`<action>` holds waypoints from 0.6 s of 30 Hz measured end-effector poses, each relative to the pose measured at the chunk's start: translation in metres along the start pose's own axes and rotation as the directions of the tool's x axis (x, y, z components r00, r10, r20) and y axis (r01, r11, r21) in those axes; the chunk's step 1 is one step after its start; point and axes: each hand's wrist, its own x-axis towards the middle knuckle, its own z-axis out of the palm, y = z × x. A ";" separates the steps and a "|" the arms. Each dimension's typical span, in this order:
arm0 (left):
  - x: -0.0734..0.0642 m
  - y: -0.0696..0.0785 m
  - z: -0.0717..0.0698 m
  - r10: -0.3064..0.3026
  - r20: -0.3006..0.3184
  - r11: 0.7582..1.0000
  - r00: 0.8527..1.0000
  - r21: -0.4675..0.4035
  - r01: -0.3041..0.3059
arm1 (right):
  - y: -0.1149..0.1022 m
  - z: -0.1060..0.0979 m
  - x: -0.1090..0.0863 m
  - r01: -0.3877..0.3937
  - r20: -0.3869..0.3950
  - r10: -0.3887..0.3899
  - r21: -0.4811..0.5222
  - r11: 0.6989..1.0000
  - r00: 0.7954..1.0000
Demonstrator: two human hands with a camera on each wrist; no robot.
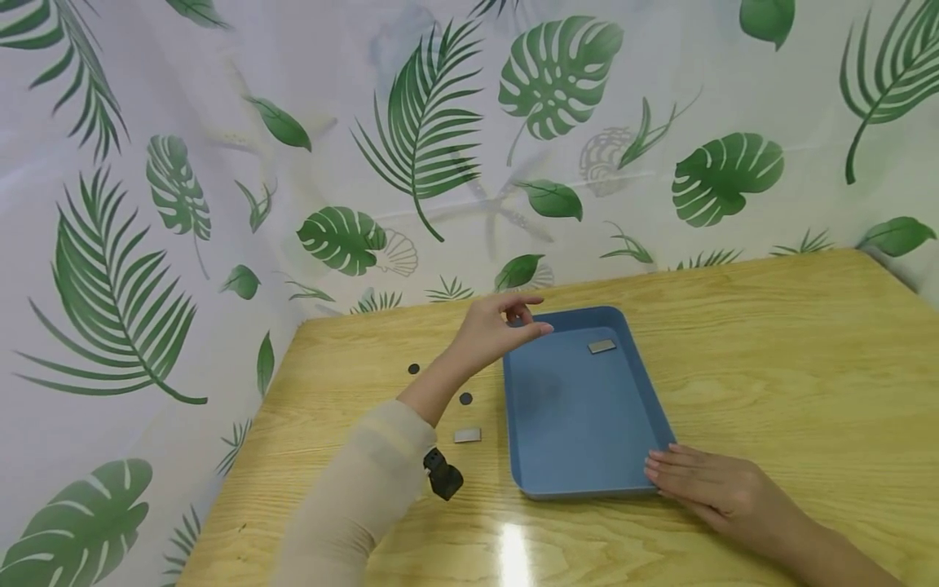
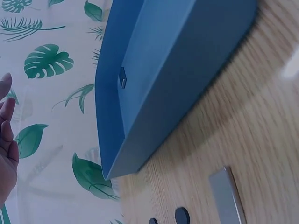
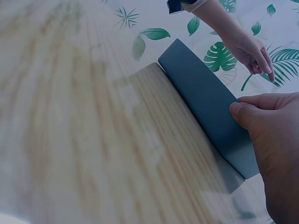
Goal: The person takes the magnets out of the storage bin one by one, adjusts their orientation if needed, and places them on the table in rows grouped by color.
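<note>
My left hand is raised over the far left part of a blue tray. Its thumb and index finger are apart with nothing between them, and the other fingers bend inward. Inside the tray, near its far right corner, lies a small flat metallic rectangle. At the near right corner my right hand grips the tray's wall, thumb on the outside and fingers over the rim, as the right wrist view shows. A similar metallic rectangle lies on the table left of the tray.
Two small dark discs lie on the wooden table left of the tray. A black device shows beside the left sleeve. Behind the table hangs a white cloth with green leaf prints.
</note>
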 end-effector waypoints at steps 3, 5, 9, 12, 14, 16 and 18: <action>0.006 0.003 0.004 -0.011 -0.018 1.000 1.000 -0.022 0.011 | 0.000 0.000 -0.001 0.002 0.001 -0.002 0.005 1.000 1.000; 0.010 0.005 0.006 -0.020 -0.038 0.999 0.999 -0.050 0.018 | 0.000 0.000 -0.001 -0.002 0.005 0.002 0.014 1.000 1.000; 0.019 0.010 0.012 -0.022 -0.097 0.995 0.995 -0.103 0.012 | 0.000 0.000 -0.002 -0.009 0.012 0.009 0.021 1.000 1.000; 0.025 0.012 0.016 -0.012 -0.126 0.990 0.992 -0.143 -0.006 | 0.000 -0.001 -0.001 -0.006 0.009 0.006 0.010 1.000 1.000; 0.029 0.013 0.020 -0.020 -0.134 0.986 0.991 -0.164 -0.003 | 0.000 -0.001 -0.001 -0.004 0.006 0.004 0.010 1.000 1.000; 0.031 0.013 0.023 -0.035 -0.141 0.982 0.989 -0.187 0.008 | -0.001 -0.001 0.000 0.000 0.004 0.000 0.016 1.000 1.000; 0.034 0.012 0.026 -0.059 -0.147 0.978 0.987 -0.208 0.027 | -0.001 -0.001 0.001 0.004 0.002 -0.004 0.021 1.000 1.000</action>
